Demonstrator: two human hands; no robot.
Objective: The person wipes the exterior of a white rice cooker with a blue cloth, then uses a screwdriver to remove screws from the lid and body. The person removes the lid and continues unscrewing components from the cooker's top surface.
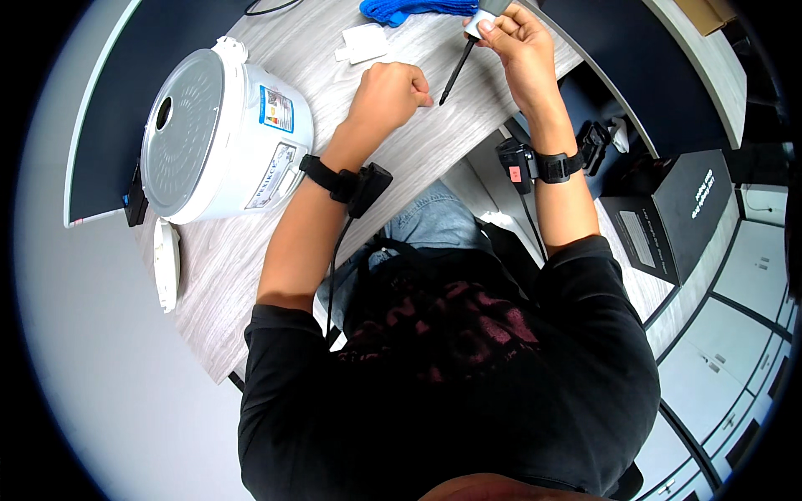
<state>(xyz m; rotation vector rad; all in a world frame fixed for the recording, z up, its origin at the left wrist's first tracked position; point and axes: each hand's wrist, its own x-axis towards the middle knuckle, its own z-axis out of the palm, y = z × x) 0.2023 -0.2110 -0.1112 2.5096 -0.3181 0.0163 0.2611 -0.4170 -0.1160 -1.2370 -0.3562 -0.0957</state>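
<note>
My right hand [522, 46] grips a screwdriver [459, 71] by its grey and white handle, and the dark shaft slants down to the left. Its tip hangs close to my left hand [388, 96], whose fingers are curled in; whatever they may hold is hidden. Left of that hand, a white rice cooker [230, 179] with a grey lid lies on its side or tilted, I cannot tell which. A small white plastic piece [365, 43] rests beyond my left hand. Another white, elongated part [166, 265] sits at the table's left edge.
A blue cloth [409, 8] lies at the far edge of the wood-grain table [221, 317]. Dark partitions [113, 108] border the desk. To the right stands a black box [672, 213], with white cabinets [718, 342] beyond. Cables run from the devices strapped on both wrists.
</note>
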